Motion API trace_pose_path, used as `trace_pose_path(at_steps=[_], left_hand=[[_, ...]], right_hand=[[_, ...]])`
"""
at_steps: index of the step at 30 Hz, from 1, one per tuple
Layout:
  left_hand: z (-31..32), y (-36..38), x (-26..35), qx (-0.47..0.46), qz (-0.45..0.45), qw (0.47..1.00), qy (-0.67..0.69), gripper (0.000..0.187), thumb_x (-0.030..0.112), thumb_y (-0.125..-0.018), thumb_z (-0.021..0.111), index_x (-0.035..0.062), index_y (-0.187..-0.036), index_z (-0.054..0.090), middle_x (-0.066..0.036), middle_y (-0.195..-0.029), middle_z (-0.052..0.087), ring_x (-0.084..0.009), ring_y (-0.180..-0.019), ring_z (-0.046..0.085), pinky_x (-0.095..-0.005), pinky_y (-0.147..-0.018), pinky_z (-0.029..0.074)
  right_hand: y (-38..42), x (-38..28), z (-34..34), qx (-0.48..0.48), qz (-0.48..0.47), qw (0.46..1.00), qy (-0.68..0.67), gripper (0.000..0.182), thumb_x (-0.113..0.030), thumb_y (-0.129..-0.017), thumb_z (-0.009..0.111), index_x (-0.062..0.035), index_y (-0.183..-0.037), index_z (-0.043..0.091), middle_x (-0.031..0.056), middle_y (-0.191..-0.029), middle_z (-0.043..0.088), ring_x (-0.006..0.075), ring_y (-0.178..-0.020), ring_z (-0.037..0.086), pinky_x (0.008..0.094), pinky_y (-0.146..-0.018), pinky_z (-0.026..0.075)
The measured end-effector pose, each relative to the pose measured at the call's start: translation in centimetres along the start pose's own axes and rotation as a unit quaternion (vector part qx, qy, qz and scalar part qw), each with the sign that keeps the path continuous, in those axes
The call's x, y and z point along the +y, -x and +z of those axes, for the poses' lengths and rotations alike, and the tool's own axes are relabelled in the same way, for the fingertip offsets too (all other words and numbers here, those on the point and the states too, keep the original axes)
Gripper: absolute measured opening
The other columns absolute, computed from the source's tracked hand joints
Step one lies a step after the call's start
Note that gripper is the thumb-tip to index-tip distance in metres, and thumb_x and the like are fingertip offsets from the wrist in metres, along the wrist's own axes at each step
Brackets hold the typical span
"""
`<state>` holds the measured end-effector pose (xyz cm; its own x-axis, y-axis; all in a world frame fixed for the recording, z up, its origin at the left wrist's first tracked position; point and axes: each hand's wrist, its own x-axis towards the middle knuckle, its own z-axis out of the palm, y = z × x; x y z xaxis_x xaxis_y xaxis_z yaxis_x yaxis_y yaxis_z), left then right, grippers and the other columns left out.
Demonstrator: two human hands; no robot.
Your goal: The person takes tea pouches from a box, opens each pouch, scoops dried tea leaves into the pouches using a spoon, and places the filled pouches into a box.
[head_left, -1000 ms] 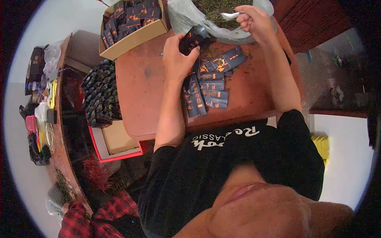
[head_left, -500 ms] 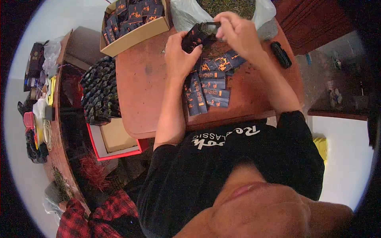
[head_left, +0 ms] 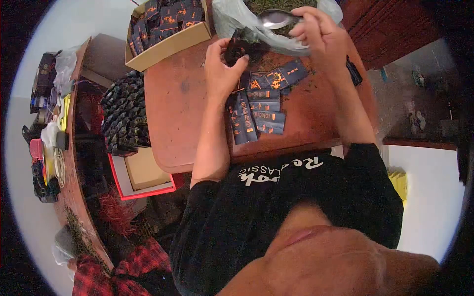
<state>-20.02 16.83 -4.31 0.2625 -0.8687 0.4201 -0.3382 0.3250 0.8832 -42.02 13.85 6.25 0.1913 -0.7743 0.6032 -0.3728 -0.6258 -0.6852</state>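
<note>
My left hand (head_left: pixel 223 64) is closed around a black packet (head_left: pixel 243 48), its top turned toward the bag. In my right hand (head_left: pixel 321 37) is a metal spoon (head_left: pixel 275 19), its bowl pointing left above the edge of a clear plastic bag (head_left: pixel 232 17). Dark green loose leaves (head_left: pixel 271 5) fill the bag. Below my hands, several flat black packets with orange print (head_left: pixel 269 118) overlap on the table. Whether the held packet has anything inside cannot be seen.
A cardboard box (head_left: pixel 170 45) full of black packets stands at the table's (head_left: pixel 173 118) back left. A black object (head_left: pixel 353 71) lies at the right edge. Left of the table are many bundled dark packets (head_left: pixel 124 116) and a red-rimmed box (head_left: pixel 148 192).
My right hand has drawn back from the packet, up and to the right, and the spoon bowl now shows over the bag. My left hand keeps the packet in nearly the same place.
</note>
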Motion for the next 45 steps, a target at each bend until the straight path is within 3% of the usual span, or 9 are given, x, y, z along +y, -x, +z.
trace_pose_path(at_steps=[6,12,14,18,27,29,30,37,45], left_hand=[[-0.3,-0.1,0.5,-0.008,-0.107,0.966,0.236,0.048,0.013,-0.074,0.077,0.0029,-0.115,0.055,-0.012,-0.111,0.061,-0.023,-0.105,0.058,-0.036,-0.09,0.048],[-0.7,-0.1,-0.2,0.012,-0.082,0.987,0.134,0.059,0.02,-0.071,0.08,0.0016,-0.121,0.053,-0.015,-0.111,0.063,-0.0251,-0.106,0.06,-0.0368,-0.091,0.049],[-0.9,-0.2,0.1,0.02,-0.073,0.993,0.091,0.064,0.023,-0.069,0.083,0.0012,-0.122,0.053,-0.016,-0.113,0.063,-0.0261,-0.108,0.06,-0.0377,-0.091,0.049],[-1.5,-0.2,-0.2,0.06,-0.044,0.989,0.131,0.063,0.019,-0.067,0.083,-0.0002,-0.118,0.053,-0.015,-0.111,0.062,-0.0245,-0.103,0.061,-0.0364,-0.089,0.051],[-10.0,2.0,-0.7,0.187,0.088,0.978,-0.018,0.065,0.008,-0.071,0.083,0.0008,-0.124,0.046,-0.014,-0.116,0.06,-0.0224,-0.105,0.063,-0.0355,-0.088,0.053],[-13.3,4.8,2.4,0.231,0.008,0.97,0.076,0.067,0.007,-0.07,0.083,0.0011,-0.126,0.046,-0.014,-0.114,0.06,-0.0212,-0.103,0.063,-0.0345,-0.087,0.054],[-15.1,6.1,3.2,0.27,-0.014,0.963,-0.017,0.068,0.007,-0.07,0.082,0.0012,-0.127,0.046,-0.013,-0.113,0.06,-0.0207,-0.098,0.063,-0.0333,-0.083,0.054],[-29.9,17.3,-6.7,0.439,-0.066,0.87,-0.213,0.052,0.01,-0.072,0.077,-0.0008,-0.117,0.052,-0.012,-0.11,0.057,-0.0222,-0.101,0.057,-0.0355,-0.09,0.046],[-33.1,20.0,-15.1,0.497,-0.151,0.826,-0.217,0.052,0.01,-0.072,0.076,-0.0051,-0.115,0.051,-0.015,-0.106,0.061,-0.0216,-0.097,0.061,-0.0355,-0.086,0.049]], right_hand=[[0.0,3.5,-1.5,0.067,0.062,0.994,-0.062,0.024,-0.021,-0.1,0.049,-0.0052,-0.109,0.065,0.005,-0.073,0.07,0.0094,-0.064,0.064,0.0263,-0.057,0.051],[2.0,6.4,-2.3,0.113,0.17,0.978,-0.047,0.026,-0.021,-0.1,0.05,-0.0009,-0.107,0.064,0.0056,-0.076,0.07,0.0101,-0.065,0.062,0.024,-0.062,0.05],[2.9,8.9,-2.5,0.113,0.054,0.988,0.088,0.027,-0.021,-0.1,0.049,0.0003,-0.109,0.063,0.0082,-0.079,0.07,0.0111,-0.066,0.061,0.0245,-0.062,0.05],[3.2,11.1,-3.4,0.135,0.178,0.969,-0.104,0.031,-0.021,-0.101,0.047,0.0045,-0.114,0.059,0.0124,-0.081,0.069,0.0132,-0.065,0.06,0.0242,-0.06,0.049],[3.4,9.8,-4.0,0.168,0.192,0.964,-0.078,0.032,-0.018,-0.1,0.046,0.0065,-0.115,0.06,0.0129,-0.08,0.069,0.0143,-0.064,0.06,0.0252,-0.059,0.05],[3.4,9.3,-4.3,0.166,0.194,0.964,-0.069,0.032,-0.017,-0.1,0.045,0.0061,-0.116,0.059,0.0126,-0.08,0.069,0.0137,-0.065,0.061,0.0254,-0.059,0.051],[3.5,9.3,-4.2,0.168,0.193,0.963,-0.078,0.032,-0.017,-0.1,0.045,0.0062,-0.116,0.059,0.0124,-0.081,0.069,0.0134,-0.065,0.061,0.0253,-0.059,0.05],[3.7,9.7,-3.9,0.154,0.223,0.955,-0.121,0.034,-0.018,-0.098,0.045,0.0064,-0.119,0.057,0.011,-0.081,0.068,0.0122,-0.065,0.058,0.0238,-0.059,0.048],[4.0,10.3,-3.5,0.131,0.242,0.952,-0.136,0.035,-0.019,-0.098,0.046,0.0057,-0.12,0.057,0.0099,-0.08,0.067,0.0112,-0.062,0.056,0.023,-0.056,0.046]])
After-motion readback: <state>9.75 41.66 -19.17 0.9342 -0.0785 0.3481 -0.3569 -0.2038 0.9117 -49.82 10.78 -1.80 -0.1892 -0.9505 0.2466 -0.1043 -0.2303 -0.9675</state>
